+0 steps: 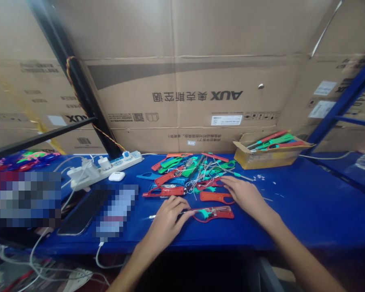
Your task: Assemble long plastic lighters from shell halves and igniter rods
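Note:
My left hand (172, 217) is closed on the thin metal tube of a long-necked lighter (226, 211) near the table's front edge. The lighter lies with its red half-shell open, showing a clear tank and a green trigger. My right hand (246, 196) reaches to the heap, its fingertips closed at the right end of a red lighter shell (209, 183). Just below that is an orange-red shell (215, 197). Green triggers, wires, metal tubes and several red, green and blue shells make up the heap (197, 168) behind my hands.
At the back right stands a cardboard box (261, 161) of lighter parts. To the left are a white power strip (109, 170) with plugs, a white earbud case (117, 176), a dark phone (82, 213) and a blurred-out phone (117, 211) on a cable. Cardboard (185, 81) walls the back.

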`<state>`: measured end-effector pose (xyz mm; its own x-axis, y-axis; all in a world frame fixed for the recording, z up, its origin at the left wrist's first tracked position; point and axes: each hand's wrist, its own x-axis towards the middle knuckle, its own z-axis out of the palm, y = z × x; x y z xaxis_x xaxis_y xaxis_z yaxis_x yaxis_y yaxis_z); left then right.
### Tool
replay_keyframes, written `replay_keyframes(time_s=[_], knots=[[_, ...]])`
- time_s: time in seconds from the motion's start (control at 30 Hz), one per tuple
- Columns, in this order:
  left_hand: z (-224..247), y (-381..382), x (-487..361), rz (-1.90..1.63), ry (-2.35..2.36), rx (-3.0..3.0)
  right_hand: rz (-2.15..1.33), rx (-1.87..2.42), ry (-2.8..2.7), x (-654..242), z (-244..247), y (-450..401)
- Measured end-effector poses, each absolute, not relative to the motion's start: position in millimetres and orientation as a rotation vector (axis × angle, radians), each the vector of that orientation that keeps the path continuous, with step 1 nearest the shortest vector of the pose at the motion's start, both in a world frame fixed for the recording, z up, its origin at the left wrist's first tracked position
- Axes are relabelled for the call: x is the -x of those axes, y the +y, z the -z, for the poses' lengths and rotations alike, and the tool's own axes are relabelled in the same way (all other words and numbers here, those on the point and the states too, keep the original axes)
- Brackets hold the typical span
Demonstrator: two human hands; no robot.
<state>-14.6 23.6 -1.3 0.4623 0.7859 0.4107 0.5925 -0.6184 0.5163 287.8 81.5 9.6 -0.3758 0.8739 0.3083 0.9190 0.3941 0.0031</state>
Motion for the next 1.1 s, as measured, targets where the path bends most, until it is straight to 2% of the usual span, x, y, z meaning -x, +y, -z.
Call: replay_keyframes(time_s=[0.23, 0.5, 0.6, 0.7, 0.87, 1.1], knots=[[2, 24, 15, -0.936, 1.174, -2.411, 0.201, 1.609, -2.561, -277, -23, 110], [3, 24, 15, -0.945, 1.175, -2.395, 0.093, 1.531, -2.508, -307, -60, 120], [2, 24, 16, -0.951, 1.167, -2.391, -0.050, 1.497, -2.478, -319, -75, 118], [0, 22, 16, -1.055, 1.150, -2.405, -0.339, 1.401, -2.293, -319, -82, 99], [-5, 15, 14, -1.157, 1.028, -2.526, -0.743, 1.271, -1.945, -277, -68, 38], [-5, 10, 20, -0.976, 1.072, -2.546, -0.748, 1.022, -1.801, -189, -32, -7]])
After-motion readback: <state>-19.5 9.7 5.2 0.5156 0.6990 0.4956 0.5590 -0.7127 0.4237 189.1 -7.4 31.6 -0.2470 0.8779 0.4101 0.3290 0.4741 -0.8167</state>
